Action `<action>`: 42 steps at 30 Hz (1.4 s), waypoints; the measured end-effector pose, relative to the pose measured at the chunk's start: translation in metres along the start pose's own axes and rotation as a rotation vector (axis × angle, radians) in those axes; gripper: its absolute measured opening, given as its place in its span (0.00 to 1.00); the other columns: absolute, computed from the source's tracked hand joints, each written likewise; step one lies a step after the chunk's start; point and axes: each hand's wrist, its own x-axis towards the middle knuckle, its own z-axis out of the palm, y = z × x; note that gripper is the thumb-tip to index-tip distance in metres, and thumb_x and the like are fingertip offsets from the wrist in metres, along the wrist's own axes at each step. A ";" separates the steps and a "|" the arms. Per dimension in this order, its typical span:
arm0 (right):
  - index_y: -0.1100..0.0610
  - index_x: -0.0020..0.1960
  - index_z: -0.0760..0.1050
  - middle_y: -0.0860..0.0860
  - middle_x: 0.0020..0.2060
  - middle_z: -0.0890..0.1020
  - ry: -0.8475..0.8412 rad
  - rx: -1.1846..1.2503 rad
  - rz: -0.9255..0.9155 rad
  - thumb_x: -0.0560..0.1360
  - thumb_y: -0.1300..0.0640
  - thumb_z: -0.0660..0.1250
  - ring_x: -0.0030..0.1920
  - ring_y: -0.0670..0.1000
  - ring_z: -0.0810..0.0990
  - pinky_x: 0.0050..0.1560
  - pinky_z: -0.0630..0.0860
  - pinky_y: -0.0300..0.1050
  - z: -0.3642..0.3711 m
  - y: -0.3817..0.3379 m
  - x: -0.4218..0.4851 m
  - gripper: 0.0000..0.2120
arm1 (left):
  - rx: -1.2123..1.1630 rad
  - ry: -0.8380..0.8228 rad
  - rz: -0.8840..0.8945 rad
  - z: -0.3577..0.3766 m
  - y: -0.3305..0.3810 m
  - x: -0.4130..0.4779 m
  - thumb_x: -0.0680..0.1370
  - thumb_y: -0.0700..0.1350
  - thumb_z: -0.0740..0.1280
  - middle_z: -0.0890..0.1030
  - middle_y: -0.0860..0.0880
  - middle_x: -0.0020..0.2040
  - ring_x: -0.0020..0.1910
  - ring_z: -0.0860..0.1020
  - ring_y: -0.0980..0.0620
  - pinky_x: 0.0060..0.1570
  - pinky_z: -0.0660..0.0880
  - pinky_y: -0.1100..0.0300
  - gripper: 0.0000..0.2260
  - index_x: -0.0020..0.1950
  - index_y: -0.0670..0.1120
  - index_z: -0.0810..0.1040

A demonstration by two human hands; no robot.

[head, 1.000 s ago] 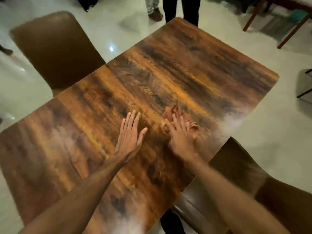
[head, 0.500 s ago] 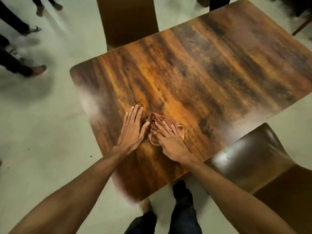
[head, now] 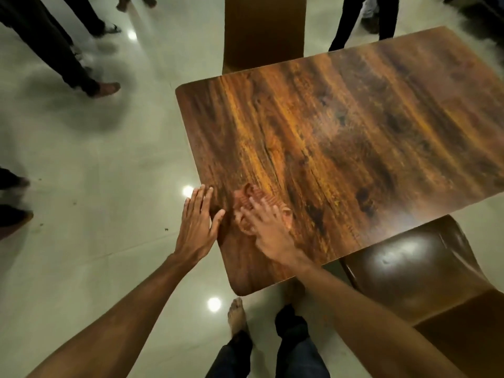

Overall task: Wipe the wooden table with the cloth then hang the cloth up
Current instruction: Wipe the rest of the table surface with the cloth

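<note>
A reddish checked cloth (head: 249, 197) lies bunched on the wooden table (head: 341, 137), near its left end. My right hand (head: 268, 230) presses flat on the cloth with fingers spread, covering its near part. My left hand (head: 197, 223) rests flat and open at the table's left edge, just left of the cloth, holding nothing. The right hand and cloth are blurred by motion.
A brown chair (head: 425, 271) stands at the table's near right side and another chair (head: 263, 31) at the far side. Legs of several people (head: 68, 58) stand on the pale tiled floor to the left and behind. My own feet (head: 238, 315) are below the table's near corner.
The right hand has slid the cloth leftward along the table to its left end. The left hand moved with it to the table's left edge. The view has swung left.
</note>
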 end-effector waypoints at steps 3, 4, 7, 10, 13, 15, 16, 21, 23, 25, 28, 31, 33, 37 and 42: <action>0.46 0.83 0.49 0.52 0.83 0.45 -0.007 0.088 0.251 0.80 0.59 0.63 0.82 0.58 0.44 0.81 0.43 0.61 -0.025 0.034 0.017 0.37 | -0.012 -0.017 -0.017 0.000 0.006 -0.004 0.82 0.62 0.49 0.54 0.46 0.83 0.82 0.49 0.48 0.81 0.45 0.49 0.32 0.82 0.47 0.53; 0.46 0.83 0.48 0.52 0.83 0.44 0.002 0.074 0.218 0.80 0.58 0.64 0.82 0.59 0.43 0.81 0.42 0.61 -0.023 0.029 0.013 0.38 | -0.015 -0.023 -0.020 0.000 0.010 -0.001 0.82 0.62 0.49 0.53 0.46 0.83 0.82 0.49 0.48 0.81 0.45 0.49 0.32 0.82 0.47 0.53; 0.42 0.82 0.47 0.48 0.83 0.45 -0.046 0.057 -0.075 0.78 0.56 0.66 0.82 0.57 0.44 0.81 0.43 0.62 0.002 0.004 -0.016 0.41 | -0.012 -0.034 -0.046 0.001 0.022 0.010 0.82 0.62 0.48 0.51 0.47 0.83 0.82 0.48 0.49 0.80 0.42 0.51 0.31 0.82 0.48 0.52; 0.41 0.82 0.49 0.47 0.83 0.46 -0.010 0.021 -0.113 0.78 0.56 0.66 0.82 0.55 0.46 0.81 0.43 0.61 0.008 0.024 0.009 0.40 | -0.005 -0.013 -0.062 0.001 0.022 0.027 0.81 0.62 0.48 0.51 0.48 0.83 0.82 0.47 0.50 0.80 0.41 0.53 0.32 0.82 0.48 0.52; 0.43 0.83 0.50 0.48 0.83 0.45 0.008 0.098 0.078 0.78 0.59 0.64 0.82 0.56 0.44 0.81 0.40 0.60 -0.009 0.040 0.070 0.39 | 0.028 -0.019 -0.045 0.000 0.015 0.047 0.82 0.62 0.48 0.52 0.48 0.83 0.82 0.47 0.50 0.81 0.44 0.50 0.32 0.82 0.48 0.52; 0.45 0.83 0.51 0.50 0.83 0.45 0.004 0.109 0.075 0.79 0.59 0.63 0.82 0.57 0.43 0.80 0.40 0.62 -0.014 0.030 0.093 0.37 | 0.061 -0.019 -0.044 -0.001 0.011 0.061 0.82 0.61 0.49 0.52 0.47 0.83 0.82 0.48 0.49 0.81 0.44 0.50 0.31 0.82 0.48 0.52; 0.45 0.83 0.52 0.50 0.83 0.46 -0.010 0.109 0.029 0.79 0.59 0.63 0.82 0.58 0.43 0.80 0.41 0.63 -0.014 0.024 0.094 0.37 | 0.069 -0.026 -0.040 -0.002 0.009 0.067 0.83 0.61 0.49 0.52 0.47 0.83 0.82 0.48 0.49 0.80 0.44 0.50 0.30 0.82 0.48 0.53; 0.43 0.82 0.53 0.49 0.83 0.50 0.059 0.051 0.051 0.80 0.56 0.61 0.83 0.55 0.45 0.81 0.43 0.62 -0.010 0.046 0.064 0.34 | 0.047 -0.070 0.033 0.000 0.003 0.106 0.84 0.59 0.52 0.52 0.47 0.83 0.82 0.48 0.49 0.81 0.45 0.49 0.29 0.82 0.47 0.53; 0.45 0.82 0.53 0.51 0.83 0.49 0.125 0.131 0.385 0.81 0.58 0.60 0.82 0.56 0.44 0.81 0.43 0.63 -0.018 0.072 0.064 0.33 | 0.036 -0.095 0.102 0.004 0.001 0.126 0.84 0.58 0.52 0.52 0.47 0.83 0.82 0.48 0.49 0.81 0.45 0.48 0.29 0.82 0.47 0.54; 0.46 0.82 0.54 0.52 0.83 0.50 0.214 0.218 0.721 0.83 0.58 0.59 0.82 0.57 0.44 0.80 0.42 0.62 -0.023 0.077 0.067 0.30 | 0.010 -0.146 0.182 0.008 0.001 0.150 0.84 0.59 0.51 0.52 0.47 0.83 0.82 0.46 0.50 0.81 0.43 0.50 0.29 0.82 0.47 0.53; 0.46 0.83 0.51 0.52 0.83 0.47 0.267 0.176 0.790 0.79 0.59 0.62 0.82 0.57 0.42 0.80 0.43 0.63 -0.015 0.026 0.095 0.36 | -0.015 -0.213 0.297 0.010 0.000 0.181 0.83 0.60 0.50 0.52 0.47 0.83 0.82 0.46 0.51 0.80 0.41 0.53 0.30 0.82 0.47 0.54; 0.44 0.82 0.54 0.50 0.83 0.50 0.189 0.138 0.576 0.76 0.59 0.62 0.83 0.56 0.44 0.81 0.44 0.63 0.004 -0.031 0.124 0.38 | -0.004 -0.282 0.390 -0.001 -0.017 0.215 0.82 0.59 0.52 0.56 0.45 0.82 0.82 0.50 0.48 0.80 0.42 0.52 0.30 0.81 0.45 0.56; 0.43 0.81 0.55 0.49 0.83 0.52 0.209 0.148 0.668 0.77 0.58 0.61 0.82 0.55 0.45 0.81 0.43 0.61 0.000 -0.024 0.129 0.35 | 0.006 -0.330 0.436 -0.014 -0.031 0.237 0.82 0.59 0.52 0.56 0.44 0.82 0.82 0.51 0.47 0.80 0.44 0.50 0.31 0.81 0.45 0.57; 0.45 0.82 0.53 0.51 0.83 0.47 0.278 0.282 1.159 0.83 0.57 0.59 0.82 0.57 0.44 0.81 0.44 0.61 -0.013 -0.002 0.112 0.31 | 0.000 -0.398 0.522 -0.035 -0.054 0.278 0.82 0.59 0.52 0.55 0.45 0.82 0.82 0.50 0.47 0.81 0.44 0.49 0.31 0.81 0.45 0.56; 0.42 0.83 0.47 0.49 0.83 0.41 0.251 0.265 0.970 0.79 0.60 0.64 0.82 0.57 0.37 0.79 0.36 0.61 -0.006 -0.069 0.190 0.41 | 0.018 -0.441 0.639 -0.044 -0.062 0.314 0.82 0.59 0.52 0.55 0.45 0.82 0.82 0.50 0.48 0.81 0.44 0.49 0.31 0.81 0.45 0.56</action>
